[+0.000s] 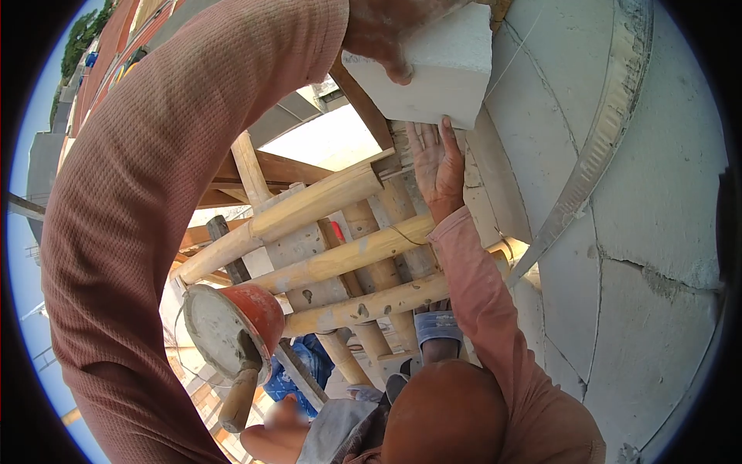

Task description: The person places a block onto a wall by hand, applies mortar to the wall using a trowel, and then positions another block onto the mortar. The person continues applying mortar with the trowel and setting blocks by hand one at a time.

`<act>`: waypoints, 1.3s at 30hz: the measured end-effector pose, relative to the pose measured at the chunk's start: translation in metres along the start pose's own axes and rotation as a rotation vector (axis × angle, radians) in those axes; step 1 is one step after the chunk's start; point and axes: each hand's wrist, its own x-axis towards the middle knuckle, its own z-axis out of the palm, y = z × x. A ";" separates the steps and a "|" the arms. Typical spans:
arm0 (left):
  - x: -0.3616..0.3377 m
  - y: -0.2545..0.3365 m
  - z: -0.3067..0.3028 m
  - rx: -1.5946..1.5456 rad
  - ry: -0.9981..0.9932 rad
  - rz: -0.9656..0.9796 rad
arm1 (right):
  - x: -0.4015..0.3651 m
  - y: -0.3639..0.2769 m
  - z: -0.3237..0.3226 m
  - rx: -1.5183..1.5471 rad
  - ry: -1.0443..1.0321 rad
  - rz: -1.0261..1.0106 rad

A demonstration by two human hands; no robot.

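A white, light-looking building block [440, 77] is held up against the wall at the top of the view. My left hand [382, 35] clasps it from above, thumb pressed on its near face; the other fingers are partly cut off by the frame edge. From below, my right hand [438, 166] supports the block's lower edge, palm showing, with the thumb at the near face and the fingertips hidden behind it. Lower left, an orange bucket [259, 309] contains grey mortar [212, 329], and a wooden-handled trowel [239, 394] rests in it.
Bamboo poles [332, 259] form a scaffold below, with gaps between them. A white block wall [657, 332] rises at right, crossed by a long metal strip [587, 170] and a thin string. A sandalled foot [438, 326] stands on the scaffold. Rooftops lie far left.
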 end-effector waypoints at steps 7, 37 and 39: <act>0.001 -0.001 0.002 0.087 0.061 0.102 | -0.001 -0.001 0.004 -0.031 0.056 0.036; 0.044 -0.099 0.018 -0.174 0.164 0.256 | 0.073 0.043 0.021 -0.575 -0.082 0.029; 0.050 -0.107 0.018 -0.226 0.152 0.263 | 0.089 0.041 0.015 -0.645 -0.060 0.076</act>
